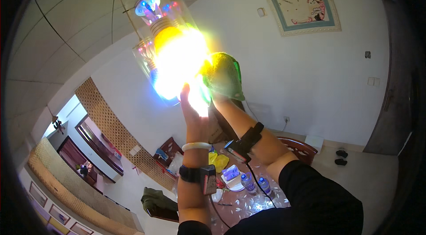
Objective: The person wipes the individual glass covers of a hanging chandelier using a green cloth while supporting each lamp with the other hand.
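Note:
Both my arms reach up to a lit hanging lamp (159,26) with clear glass cylinder shades. Strong glare washes out its lower middle. My left hand (191,104) is at the underside of the lamp, its thumb up along the glowing glass shade; the other fingers are lost in the glare. Just right of the lamp, my right hand (218,97) has a fuzzy green cloth (225,75) over it, held up against the shade's side. That cloth hides the right fingers.
Below stands a table (235,199) with two bottles (248,183), a white tray (235,177) and a yellow bag (218,161). Wooden chairs (298,146) surround it, one draped with a dark green garment (157,199). Cables run from devices on my wrists.

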`<action>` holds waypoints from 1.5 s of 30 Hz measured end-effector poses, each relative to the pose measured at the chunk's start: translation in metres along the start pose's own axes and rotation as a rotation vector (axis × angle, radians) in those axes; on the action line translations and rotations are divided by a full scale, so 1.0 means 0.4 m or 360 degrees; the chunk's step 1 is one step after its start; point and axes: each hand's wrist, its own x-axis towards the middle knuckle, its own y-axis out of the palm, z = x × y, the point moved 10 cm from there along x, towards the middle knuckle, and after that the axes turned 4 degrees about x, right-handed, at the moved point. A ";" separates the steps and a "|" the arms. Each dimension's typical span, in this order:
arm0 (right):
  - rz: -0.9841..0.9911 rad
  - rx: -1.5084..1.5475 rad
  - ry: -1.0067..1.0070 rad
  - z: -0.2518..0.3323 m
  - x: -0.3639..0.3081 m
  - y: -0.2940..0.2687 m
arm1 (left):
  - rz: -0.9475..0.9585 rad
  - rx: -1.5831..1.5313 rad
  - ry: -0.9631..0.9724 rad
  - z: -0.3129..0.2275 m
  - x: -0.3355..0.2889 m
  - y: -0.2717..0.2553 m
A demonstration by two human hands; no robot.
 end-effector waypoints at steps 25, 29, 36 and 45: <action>-0.0590 -0.3488 -0.0541 0.108 -0.072 0.016 | -0.0039 -0.0070 0.0074 -0.006 -0.001 0.009; -0.0533 -0.3036 -0.0537 0.079 -0.060 0.009 | 0.0003 -0.0118 0.0106 -0.019 0.008 -0.006; -0.0181 -0.3615 -0.0708 0.032 -0.144 0.136 | -0.0018 -0.0004 0.0040 -0.001 0.020 -0.036; -0.0653 -0.1482 -0.0123 0.017 -0.192 0.085 | -0.0080 0.0029 -0.0137 0.010 -0.025 0.010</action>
